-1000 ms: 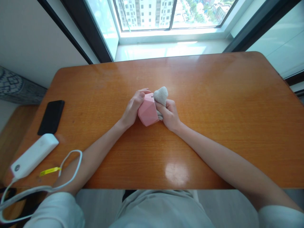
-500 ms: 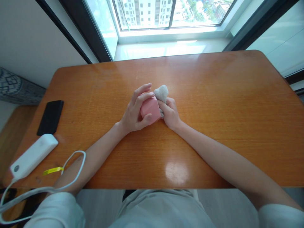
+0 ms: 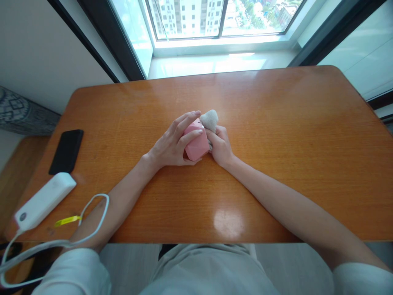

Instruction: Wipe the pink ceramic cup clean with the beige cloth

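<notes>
The left hand (image 3: 175, 141) curves around a pink, faceted block (image 3: 197, 147), fingers grasping it: two reach across its top and upper side, and one digit passes below its near edge. The right hand (image 3: 220, 147) clenches a grey cloth (image 3: 209, 119), its thumb lying along the fabric; part of the cloth bulges out above the grip, and a little shows beneath, against the block's right side. Block and cloth are together between the two hands, near the middle of the wooden tabletop (image 3: 276, 135); whether the block rests on the wood or is held just above it, one cannot tell. Both forearms stretch in from the near edge, with pale sleeves at the elbows. Well apart to the left lies a black phone (image 3: 66, 151), and just below it a white device (image 3: 45, 201). A white cable (image 3: 106, 213) with a yellow tag (image 3: 67, 221) loops in front of the left forearm. Beyond the tabletop's far edge is a window (image 3: 190, 18).
</notes>
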Available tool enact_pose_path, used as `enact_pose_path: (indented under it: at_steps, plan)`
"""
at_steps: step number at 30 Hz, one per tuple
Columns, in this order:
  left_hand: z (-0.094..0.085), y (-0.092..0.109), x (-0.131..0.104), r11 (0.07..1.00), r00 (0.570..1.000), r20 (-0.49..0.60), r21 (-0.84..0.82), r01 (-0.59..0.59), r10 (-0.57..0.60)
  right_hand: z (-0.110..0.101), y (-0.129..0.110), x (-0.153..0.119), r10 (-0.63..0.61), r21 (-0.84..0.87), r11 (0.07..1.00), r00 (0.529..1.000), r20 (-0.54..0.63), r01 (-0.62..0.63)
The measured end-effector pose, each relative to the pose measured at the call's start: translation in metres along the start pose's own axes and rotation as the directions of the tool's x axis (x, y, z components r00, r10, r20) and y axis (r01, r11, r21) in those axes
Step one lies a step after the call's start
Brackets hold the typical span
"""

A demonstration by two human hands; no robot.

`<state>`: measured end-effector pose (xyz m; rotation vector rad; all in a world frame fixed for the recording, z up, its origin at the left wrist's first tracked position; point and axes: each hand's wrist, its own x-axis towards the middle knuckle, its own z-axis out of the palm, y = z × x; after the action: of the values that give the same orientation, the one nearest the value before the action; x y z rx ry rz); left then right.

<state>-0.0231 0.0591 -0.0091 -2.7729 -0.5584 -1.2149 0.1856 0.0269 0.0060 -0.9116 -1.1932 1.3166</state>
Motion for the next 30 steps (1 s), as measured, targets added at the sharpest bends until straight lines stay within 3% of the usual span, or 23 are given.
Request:
enact_pose_path:
  at_steps: [4, 10, 14, 19, 27, 30]
  plan:
    - [0.003, -0.003, -0.003, 1.0, 1.0, -0.004, 0.005, 0.021, -0.021, 0.001, 0.0, 0.001, -0.002, 0.012, 1.0, 1.0, 0.003, 0.002]
    - [0.005, -0.007, -0.007, 0.995, 0.996, -0.055, 0.075, -0.069, 0.073, 0.001, -0.001, 0.001, -0.01, 0.017, 1.0, 1.0, -0.011, 0.01]
    - [0.005, -0.009, -0.009, 0.999, 0.998, 0.048, 0.041, -0.029, 0.027, 0.001, -0.001, 0.002, -0.006, 0.023, 1.0, 1.0, -0.017, 0.006]
    - [0.004, -0.004, -0.003, 0.998, 0.998, -0.02, -0.031, 0.056, -0.057, 0.001, 0.0, 0.003, -0.007, 0.012, 1.0, 0.999, -0.043, 0.008]
    - [0.0, 0.004, 0.006, 0.997, 0.997, -0.061, -0.062, 0.045, -0.049, 0.002, -0.002, 0.003, -0.015, -0.002, 1.0, 0.999, -0.05, 0.015]
    - [0.0, 0.009, 0.007, 0.983, 0.99, -0.047, -0.131, 0.127, -0.135, 0.002, -0.004, 0.002, -0.03, -0.036, 0.999, 0.998, -0.046, 0.028]
